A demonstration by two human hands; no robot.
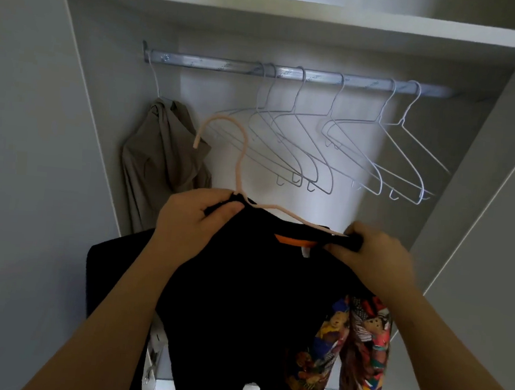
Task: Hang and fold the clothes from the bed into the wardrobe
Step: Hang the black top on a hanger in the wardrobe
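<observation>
Holding a black top (pixel 241 287) on a pink hanger (pixel 239 161) in front of the open wardrobe (pixel 299 13), below the rail (pixel 218 64) and not yet on it. Left hand (pixel 190 223) closed, thumb and fingers pinching the neckline at the base of the hanger's neck; right hand (pixel 373 256) closed too, pinching the collar over the hanger's right arm, near the orange label (pixel 296 240). Hanger tilted, hook up and leaning left, clear of the rail and of everything else. On the rail: a beige garment (pixel 162 160) at the left end, then a bare stretch, then several white wire hangers (pixel 333 145) from the middle toward the right end, overlapping each other. Likely risks from here, judged only from how things lie: only part of the hanger's right arm visibly under cloth, left arm hidden by the left hand, so seating on both shoulders cannot be confirmed; letting go early could let the top slide off one side. Lifting straight ahead could snag the hook among the wire hangers and tangle or knock one off. Aiming too far left could crowd the beige garment. Safest target probably the bare stretch between the two. Printed sleeves (pixel 361 346) hanging low at the right could catch on the way up. Bed out of sight, so remaining clothes unknown.
</observation>
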